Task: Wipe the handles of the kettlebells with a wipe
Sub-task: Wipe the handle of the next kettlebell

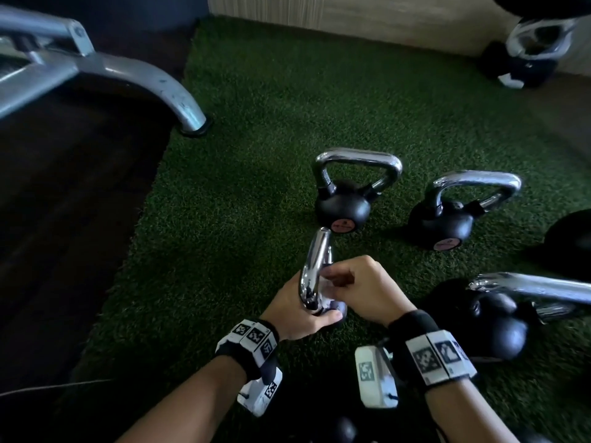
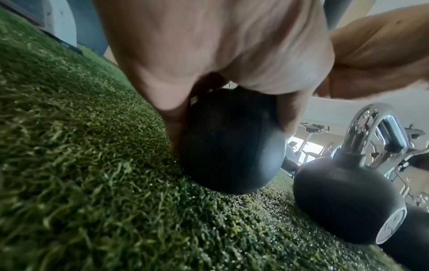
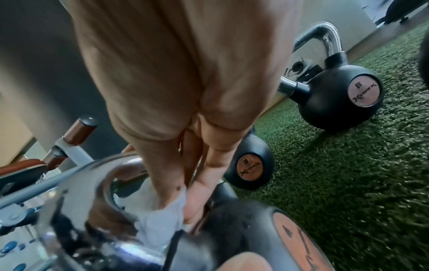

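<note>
A small black kettlebell [image 2: 232,143] with a chrome handle [image 1: 315,266] stands on green turf close in front of me. My left hand [image 1: 300,314] grips its ball from above, with fingers curled down both sides in the left wrist view. My right hand [image 1: 339,282] pinches a white wipe [image 3: 162,216] against the lower part of the handle [image 3: 104,183], where it meets the ball. The hands hide most of the wipe in the head view.
Two more kettlebells [image 1: 343,206] [image 1: 444,222] stand upright just behind. A larger one [image 1: 492,321] is close at my right. Another [image 1: 527,59] is far right by the wall. A grey machine leg [image 1: 153,87] lands at the turf's left edge, with dark floor beyond.
</note>
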Motion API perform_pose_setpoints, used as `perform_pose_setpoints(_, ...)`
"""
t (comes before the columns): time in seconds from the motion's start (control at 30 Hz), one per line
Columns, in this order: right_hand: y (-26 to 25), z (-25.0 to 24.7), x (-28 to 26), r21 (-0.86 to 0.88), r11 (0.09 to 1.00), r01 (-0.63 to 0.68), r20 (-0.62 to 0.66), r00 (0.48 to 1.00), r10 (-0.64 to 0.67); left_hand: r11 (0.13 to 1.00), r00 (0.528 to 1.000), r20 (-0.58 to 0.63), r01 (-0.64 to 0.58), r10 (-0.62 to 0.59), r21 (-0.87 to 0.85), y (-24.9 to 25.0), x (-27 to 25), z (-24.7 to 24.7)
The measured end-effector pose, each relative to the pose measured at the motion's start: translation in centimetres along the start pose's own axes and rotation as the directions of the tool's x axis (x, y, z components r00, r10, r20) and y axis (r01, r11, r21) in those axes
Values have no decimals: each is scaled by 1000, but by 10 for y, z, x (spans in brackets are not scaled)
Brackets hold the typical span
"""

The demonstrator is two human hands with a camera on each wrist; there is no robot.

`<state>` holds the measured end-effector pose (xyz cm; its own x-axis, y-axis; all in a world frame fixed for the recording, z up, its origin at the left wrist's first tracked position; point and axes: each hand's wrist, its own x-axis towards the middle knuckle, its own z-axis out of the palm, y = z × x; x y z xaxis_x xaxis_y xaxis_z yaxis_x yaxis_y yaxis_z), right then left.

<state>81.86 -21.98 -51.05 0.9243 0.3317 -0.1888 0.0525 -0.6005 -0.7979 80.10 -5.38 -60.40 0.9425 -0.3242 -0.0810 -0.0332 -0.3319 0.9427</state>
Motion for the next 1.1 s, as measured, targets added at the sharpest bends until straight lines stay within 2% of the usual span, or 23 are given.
perform_pose_setpoints(0.07, 0, -1, 7, -102, 995, -10, 86, 996, 18, 998, 999, -11, 34, -33, 56, 0, -1, -1)
perform_pose_setpoints(0.13, 3, -4, 8, -128, 991, -39, 126, 990, 55, 992, 1000, 2, 19, -20, 128, 3, -3, -2)
perform_pose_setpoints(0.17, 7, -5, 6, -82, 996, -42, 155, 986, 54, 987, 1000, 3, 1, -1, 159, 6, -5, -4)
perform_pose_setpoints(0.23, 13, -6, -3, 126, 991, -44, 212, 977, 17, 980, 1000, 13, -16, 13, 201, 13, -8, -6)
perform_pose_setpoints(0.3, 18, -3, -12, 301, 951, -64, 203, 979, 1, 981, 1000, 16, -18, 15, 193, 17, -9, -7)
perform_pose_setpoints(0.5, 29, 5, -7, 326, 943, -69, 190, 982, 7, 973, 999, 16, -47, 45, 227, 21, -13, -5)
perform_pose_setpoints(0.57, 30, 7, -10, 494, 860, -128, 202, 979, 30, 972, 999, 22, -28, 23, 232, 20, -13, -5)
perform_pose_setpoints(0.6, 30, 8, -13, 592, 784, -184, 219, 974, 62, 968, 1000, 29, -19, 12, 251, 20, -13, -4)
perform_pose_setpoints(0.7, 32, 10, -17, 805, 463, -370, 343, 928, 144, 961, 1000, 31, -12, 3, 276, 17, -14, -1)
perform_pose_setpoints(0.77, 35, 10, -14, 866, 288, -408, 384, 913, 139, 968, 1000, 18, -17, 13, 250, 15, -12, 1)
perform_pose_setpoints(0.8, 36, 9, -12, 884, 235, -404, 379, 914, 146, 970, 1000, 15, -22, 19, 242, 13, -12, 1)
perform_pose_setpoints(0.9, 35, 12, -7, 919, 162, -359, 332, 928, 168, 976, 999, -2, -45, 47, 213, 12, -10, 0)
perform_pose_setpoints(1.0, 32, 22, -13, 950, 145, -277, 251, 952, 177, 976, 997, -7, -70, 73, 207, 13, -11, 0)
perform_pose_setpoints(1.1, 31, 27, -11, 977, 149, -154, 116, 964, 240, 984, 999, -32, -33, 40, 176, 10, -9, 2)
